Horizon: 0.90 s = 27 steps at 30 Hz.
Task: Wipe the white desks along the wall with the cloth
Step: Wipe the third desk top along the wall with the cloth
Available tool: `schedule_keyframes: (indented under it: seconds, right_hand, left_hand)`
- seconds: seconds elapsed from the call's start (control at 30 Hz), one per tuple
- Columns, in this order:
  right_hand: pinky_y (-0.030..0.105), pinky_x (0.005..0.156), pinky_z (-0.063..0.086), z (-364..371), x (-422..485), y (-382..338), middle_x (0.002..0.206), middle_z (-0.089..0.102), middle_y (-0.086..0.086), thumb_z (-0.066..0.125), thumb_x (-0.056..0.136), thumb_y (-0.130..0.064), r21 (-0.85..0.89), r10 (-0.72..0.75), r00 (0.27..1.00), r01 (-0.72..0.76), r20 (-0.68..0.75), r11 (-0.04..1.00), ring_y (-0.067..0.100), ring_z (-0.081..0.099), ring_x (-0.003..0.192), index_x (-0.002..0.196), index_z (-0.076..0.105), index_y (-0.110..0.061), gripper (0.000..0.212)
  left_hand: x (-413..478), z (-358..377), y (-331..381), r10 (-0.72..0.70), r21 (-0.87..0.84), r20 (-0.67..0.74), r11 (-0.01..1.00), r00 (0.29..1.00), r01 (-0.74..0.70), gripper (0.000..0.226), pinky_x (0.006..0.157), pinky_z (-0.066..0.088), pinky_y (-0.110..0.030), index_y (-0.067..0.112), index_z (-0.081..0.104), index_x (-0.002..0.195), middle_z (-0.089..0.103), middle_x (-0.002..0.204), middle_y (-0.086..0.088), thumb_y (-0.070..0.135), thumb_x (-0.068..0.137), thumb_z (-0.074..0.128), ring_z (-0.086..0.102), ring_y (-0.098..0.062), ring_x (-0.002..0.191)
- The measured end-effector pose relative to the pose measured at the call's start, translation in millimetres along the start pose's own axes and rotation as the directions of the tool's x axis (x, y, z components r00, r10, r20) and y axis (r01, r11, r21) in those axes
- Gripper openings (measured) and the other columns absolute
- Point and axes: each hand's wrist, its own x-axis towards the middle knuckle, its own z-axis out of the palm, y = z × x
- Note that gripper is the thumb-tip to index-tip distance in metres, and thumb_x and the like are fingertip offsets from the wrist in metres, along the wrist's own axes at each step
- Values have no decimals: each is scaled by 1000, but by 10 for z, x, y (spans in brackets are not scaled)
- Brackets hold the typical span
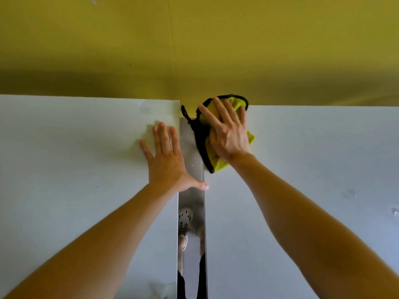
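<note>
Yellow wall (194,39) behind. Right grip (228,134) spread flat, pressing cloth (219,161) onto right table (302,169) far corner beside gap (191,152), for wiping pressure. Left grip (166,160) spread flat on left table (64,158), likely bracing forward reach.

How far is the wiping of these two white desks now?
Done: nothing certain; the left desk, where the left hand rests flat, looks mostly clean but has a faint smear. In hand: the right hand presses the yellow cloth flat on the far left corner of the right desk. Left: the rest of it, with smudges near its right edge.
</note>
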Motion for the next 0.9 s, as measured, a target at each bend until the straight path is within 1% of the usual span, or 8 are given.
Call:
schedule_keyframes:
  seconds: [0.1,0.17,0.27,0.33,0.43,0.57,0.77,0.9]
  right_hand:
    - [74,125,21,-67,-11,396,176,32,10,42,103,-37,37,321,943,-319,-83,947,38,29,163,165,44,-31,62]
    - [75,128,12,-145,-155,346,182,13,11,36,107,-62,53,419,907,-417,-36,907,36,15,167,169,35,-19,76]
    - [73,130,4,-198,-784,48,183,-6,10,42,96,-87,15,220,975,-220,27,975,37,-1,169,175,16,-20,106]
    - [78,126,11,-140,-1185,-20,183,1,8,39,102,-81,-27,107,992,-105,66,994,43,4,168,174,13,-36,89]
    - [79,123,17,-69,-743,17,182,15,6,32,109,-72,-27,166,986,-166,17,986,46,13,166,170,26,-45,67]
    - [73,125,20,36,154,-83,179,25,7,36,109,-67,-1,203,978,-204,-44,979,41,21,164,164,45,-35,65]
    - [67,129,16,-40,-1214,-214,180,22,5,46,110,-62,11,94,994,-94,-54,996,32,15,168,166,44,-31,64]
    - [71,127,18,43,-742,-125,178,29,6,47,108,-65,33,135,990,-133,-52,991,39,22,165,165,45,-37,64]
  left_hand:
    - [6,7,8,0,10,-2,1000,1000,0,196,126,1,-77,11,-35,162,-40,171,-18,111,26,65,-33,-40,161]
    - [8,13,8,1,15,1,1000,1000,-1,197,126,0,-78,11,-35,162,-39,171,-18,110,25,65,-33,-41,161]
    - [11,3,8,1,11,3,1000,1000,-1,198,126,0,-78,10,-33,163,-37,172,-18,110,24,66,-33,-41,161]
    - [15,-2,9,-4,21,4,1000,1000,4,197,126,1,-78,9,-33,163,-37,173,-19,112,25,64,-32,-42,161]
    - [10,-16,22,-15,51,25,999,1000,14,196,127,1,-77,8,-35,162,-40,171,-21,112,27,63,-34,-43,160]
    - [7,-24,22,-19,67,22,998,1000,18,195,127,2,-76,9,-33,163,-40,171,-20,111,29,64,-35,-41,160]
    - [23,-34,28,-12,40,19,999,1000,12,197,127,0,-77,9,-33,163,-38,172,-19,109,27,69,-33,-41,161]
    - [-27,-4,-35,14,33,16,999,1000,-15,189,127,-1,-76,12,-32,164,-39,172,-17,112,35,62,-35,-38,160]
